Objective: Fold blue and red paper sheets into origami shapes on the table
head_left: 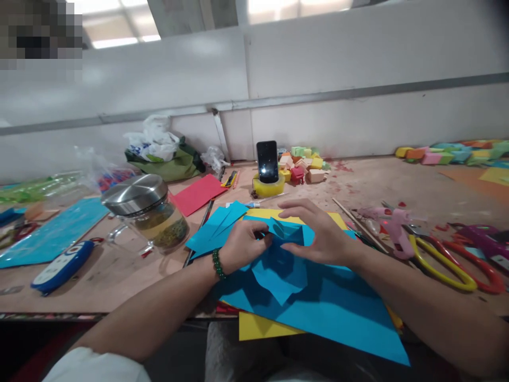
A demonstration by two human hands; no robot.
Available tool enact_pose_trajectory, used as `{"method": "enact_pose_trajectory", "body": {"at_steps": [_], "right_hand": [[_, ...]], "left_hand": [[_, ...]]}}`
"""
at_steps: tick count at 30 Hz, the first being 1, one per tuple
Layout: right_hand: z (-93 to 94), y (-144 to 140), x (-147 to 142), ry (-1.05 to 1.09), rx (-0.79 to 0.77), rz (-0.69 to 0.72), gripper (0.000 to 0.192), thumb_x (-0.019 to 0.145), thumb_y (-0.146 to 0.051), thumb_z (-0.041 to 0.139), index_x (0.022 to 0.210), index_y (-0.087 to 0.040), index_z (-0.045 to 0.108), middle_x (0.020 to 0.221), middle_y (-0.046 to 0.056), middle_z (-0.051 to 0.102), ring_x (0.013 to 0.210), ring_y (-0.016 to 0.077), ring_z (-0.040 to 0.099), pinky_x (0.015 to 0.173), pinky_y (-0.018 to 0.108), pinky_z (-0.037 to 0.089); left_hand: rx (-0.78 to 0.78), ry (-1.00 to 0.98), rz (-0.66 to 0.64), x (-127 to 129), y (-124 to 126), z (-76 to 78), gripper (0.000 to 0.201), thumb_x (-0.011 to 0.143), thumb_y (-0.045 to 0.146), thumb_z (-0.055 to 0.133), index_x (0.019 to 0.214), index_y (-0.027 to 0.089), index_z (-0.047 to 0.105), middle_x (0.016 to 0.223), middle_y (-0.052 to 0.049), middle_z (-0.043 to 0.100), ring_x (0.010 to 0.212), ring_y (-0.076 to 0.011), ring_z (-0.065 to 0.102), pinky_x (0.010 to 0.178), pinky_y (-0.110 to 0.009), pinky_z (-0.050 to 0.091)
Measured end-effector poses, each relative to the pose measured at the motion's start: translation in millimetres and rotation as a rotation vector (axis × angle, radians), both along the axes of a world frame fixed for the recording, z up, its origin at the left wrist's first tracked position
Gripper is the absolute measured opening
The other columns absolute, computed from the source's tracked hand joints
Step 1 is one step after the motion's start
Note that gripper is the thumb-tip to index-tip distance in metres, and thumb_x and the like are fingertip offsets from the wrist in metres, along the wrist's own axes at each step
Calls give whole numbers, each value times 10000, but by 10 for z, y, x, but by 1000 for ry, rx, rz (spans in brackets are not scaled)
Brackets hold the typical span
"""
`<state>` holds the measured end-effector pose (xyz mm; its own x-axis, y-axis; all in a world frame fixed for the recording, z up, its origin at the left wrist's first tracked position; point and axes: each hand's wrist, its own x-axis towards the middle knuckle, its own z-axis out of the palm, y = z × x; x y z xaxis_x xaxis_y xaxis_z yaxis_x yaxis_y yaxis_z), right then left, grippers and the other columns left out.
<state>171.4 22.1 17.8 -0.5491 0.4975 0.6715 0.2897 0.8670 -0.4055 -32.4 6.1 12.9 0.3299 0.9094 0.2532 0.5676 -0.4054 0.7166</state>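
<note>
A small folded piece of blue paper (284, 231) sits at the middle of the wooden worktable (119, 276), held between a person's two bare hands above a large blue paper sheet (326, 307) that overhangs the near table edge. The left hand (244, 245), a green bead bracelet (217, 264) on its wrist, has its fingers curled shut and pinching the folded piece's left side. The right hand (318, 233) lies flat over the piece's right side, fingers extended and pressing down on it. A yellow paper sheet (262, 326) shows beneath the blue one. Just left of the hands lie loose blue paper strips (217, 225); farther left stands a glass jar with a steel lid (147, 212), and beyond it a red paper sheet (199, 193). Behind the hands, a black phone (266, 161) stands upright in a yellow tape roll (269, 187). To the right lie a pink glue gun (392, 225) and yellow-handled scissors (441, 262).
</note>
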Motion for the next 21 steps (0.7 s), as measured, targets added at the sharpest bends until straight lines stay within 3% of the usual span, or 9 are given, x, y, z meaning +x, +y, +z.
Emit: {"method": "enact_pose_trajectory", "body": {"at_steps": [3, 7, 11, 14, 18, 21], "right_hand": [[-73, 34, -26, -74, 25, -6, 413, 779, -220, 665, 1185, -221, 586, 1185, 129, 668, 1132, 277, 615, 927, 439, 525], [-159, 71, -45, -45, -33, -47, 249, 819, -131, 548, 1007, -240, 669, 1017, 73, 727, 962, 218, 680, 846, 370, 548], [-155, 79, -45, 17, -146, -77, 104, 868, -232, 574, 861, -218, 677, 864, 53, 732, 780, 183, 675, 737, 319, 536], [-121, 60, -59, 24, -225, -85, 102, 859, -266, 592, 804, -200, 646, 784, 32, 700, 709, 163, 626, 669, 288, 496], [-93, 46, -63, 26, -298, -116, 240, 837, -303, 606, 634, -195, 536, 599, -19, 533, 570, 119, 475, 542, 262, 382], [-78, 57, -47, -3, -394, -74, 198, 833, -326, 596, 690, -189, 594, 652, -2, 583, 614, 138, 513, 572, 272, 401]], "left_hand": [[12, 4, 0, -8, -2, -3, 142, 701, 159, 536, 559, 161, 534, 543, 27, 493, 572, -106, 447, 559, -225, 316], [31, 27, 22, 7, -16, 5, 154, 703, 147, 556, 549, 159, 561, 551, 21, 548, 576, -109, 493, 557, -223, 334], [36, -22, 11, 26, -10, -19, 107, 704, 120, 566, 670, 161, 659, 628, 11, 640, 596, -111, 548, 582, -212, 400], [45, -37, 43, 35, 0, -47, 119, 675, 94, 583, 715, 163, 670, 647, 15, 655, 600, -111, 569, 576, -209, 419], [17, -85, 43, 37, 8, -52, 109, 671, 73, 593, 726, 162, 618, 678, 19, 659, 609, -108, 586, 568, -205, 432], [-15, -146, 44, 29, 16, -55, 304, 638, 36, 597, 912, 167, 589, 663, 39, 635, 609, -117, 598, 550, -201, 426]]}}
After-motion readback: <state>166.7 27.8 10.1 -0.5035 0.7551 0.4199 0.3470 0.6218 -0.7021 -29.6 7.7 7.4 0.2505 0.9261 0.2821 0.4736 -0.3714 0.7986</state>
